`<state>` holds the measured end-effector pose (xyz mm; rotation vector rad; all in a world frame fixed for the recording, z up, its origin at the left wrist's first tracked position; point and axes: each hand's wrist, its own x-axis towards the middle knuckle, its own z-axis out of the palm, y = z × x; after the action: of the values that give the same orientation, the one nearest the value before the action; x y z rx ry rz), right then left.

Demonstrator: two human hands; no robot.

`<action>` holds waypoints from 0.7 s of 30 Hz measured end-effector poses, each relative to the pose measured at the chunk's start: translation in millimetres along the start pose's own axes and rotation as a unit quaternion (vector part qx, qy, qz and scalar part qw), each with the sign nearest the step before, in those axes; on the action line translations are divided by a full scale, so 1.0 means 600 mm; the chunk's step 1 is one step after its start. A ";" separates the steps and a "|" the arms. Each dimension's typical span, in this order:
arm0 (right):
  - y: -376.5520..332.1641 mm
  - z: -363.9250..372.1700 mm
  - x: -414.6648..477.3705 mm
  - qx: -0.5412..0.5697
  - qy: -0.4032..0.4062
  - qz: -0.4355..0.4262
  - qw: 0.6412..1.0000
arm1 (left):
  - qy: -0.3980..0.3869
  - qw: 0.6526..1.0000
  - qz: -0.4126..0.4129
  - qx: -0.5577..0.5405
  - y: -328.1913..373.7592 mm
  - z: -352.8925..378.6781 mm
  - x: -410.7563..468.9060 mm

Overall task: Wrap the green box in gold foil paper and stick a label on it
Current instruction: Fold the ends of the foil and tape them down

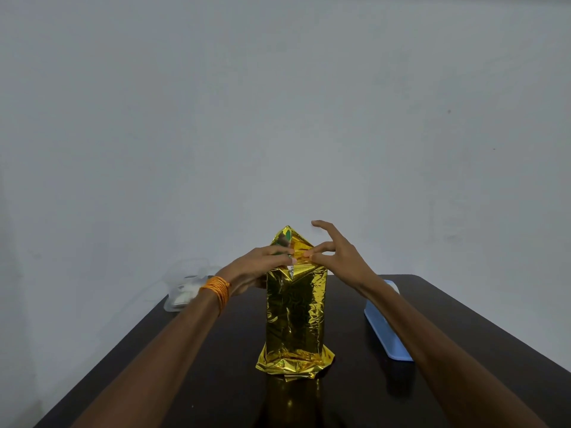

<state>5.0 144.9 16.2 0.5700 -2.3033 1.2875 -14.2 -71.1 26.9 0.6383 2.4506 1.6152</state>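
The box stands upright in the middle of the dark table, its sides covered in crinkled gold foil paper [295, 316]. Only a small sliver of the green box [288, 233] shows near the foil's raised top flap. Loose foil spreads out around the base. My left hand [262, 262] holds the box's upper left side, fingers curled over the top fold. My right hand [335, 254] pinches the foil at the top edge between thumb and forefinger, its other fingers spread upward.
A light blue tray [386, 325] lies on the right of the dark table [185, 366]. A clear plastic container [185, 285] sits at the table's far left corner. A plain wall stands just behind the table.
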 end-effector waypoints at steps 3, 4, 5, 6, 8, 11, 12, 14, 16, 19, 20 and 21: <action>-0.011 -0.010 0.000 -0.002 -0.009 -0.006 1.000 | 0.003 1.000 0.006 0.004 -0.003 0.003 -0.004; -0.017 -0.013 -0.001 0.002 0.008 -0.009 1.000 | 0.006 1.000 0.007 0.003 -0.004 0.003 -0.005; -0.023 -0.015 0.000 0.010 0.036 -0.015 0.999 | 0.008 1.000 0.007 0.001 -0.005 0.003 -0.005; -0.028 -0.017 0.001 0.016 0.069 -0.024 0.997 | 0.006 1.000 0.007 -0.001 -0.005 0.003 -0.005; -0.039 -0.023 0.005 0.015 0.120 -0.046 0.992 | 0.005 1.000 0.010 0.002 -0.002 0.004 -0.005; -0.058 -0.030 0.010 0.032 0.089 -0.026 0.995 | 0.008 1.000 0.009 0.008 -0.002 0.005 -0.006; -0.063 -0.031 0.011 0.035 0.054 -0.019 0.998 | 0.009 1.000 0.008 0.009 -0.003 0.006 -0.006; -0.071 -0.032 0.015 0.001 -0.010 -0.028 1.000 | 0.013 1.000 0.007 0.011 -0.005 0.006 -0.005; -0.079 -0.031 0.021 -0.033 -0.063 -0.038 0.997 | 0.016 1.000 0.005 0.014 -0.005 0.006 -0.003; -0.091 -0.031 0.035 -0.061 -0.136 -0.028 0.988 | 0.016 1.000 0.004 0.017 -0.007 0.004 0.002; -0.093 -0.031 0.040 -0.067 -0.154 -0.024 0.986 | 0.017 1.000 0.005 0.018 -0.008 0.003 0.004; -0.096 -0.030 0.046 -0.071 -0.161 -0.023 0.984 | 0.018 1.000 0.004 0.020 -0.009 0.003 0.005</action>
<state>17.2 128.9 79.2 0.8275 -2.5999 1.0612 -17.7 -70.4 21.6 0.6323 2.5154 1.5978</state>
